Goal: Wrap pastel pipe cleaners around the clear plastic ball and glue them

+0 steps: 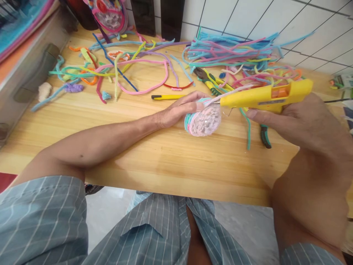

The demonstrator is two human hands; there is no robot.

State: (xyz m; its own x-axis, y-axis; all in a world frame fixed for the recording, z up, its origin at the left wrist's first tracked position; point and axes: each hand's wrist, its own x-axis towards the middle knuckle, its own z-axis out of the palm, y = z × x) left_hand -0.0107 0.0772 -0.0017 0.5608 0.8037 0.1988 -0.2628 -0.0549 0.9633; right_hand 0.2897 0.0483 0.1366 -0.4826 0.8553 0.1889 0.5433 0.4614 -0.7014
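My left hand (182, 108) is closed around a small round piece made of coiled pipe cleaners (205, 121), pink and turquoise at the rim with a whitish, glossy face. In my right hand (292, 117) is a yellow hot glue gun (256, 98), its metal nozzle touching or very near the upper edge of the round piece. A pale pink pipe cleaner (234, 89) runs from the piece to the right, behind the glue gun. The fingers of my left hand on the far side are partly hidden.
Behind my hands lie a yellow utility knife (168, 97) and pliers with yellow-green handles (211, 82). A dark green tool handle (265, 136) shows below the glue gun. Bundled blue and pink pipe cleaners (228, 51) rest by the tiled wall. Loose pipe cleaners (143, 90) spread at the left.
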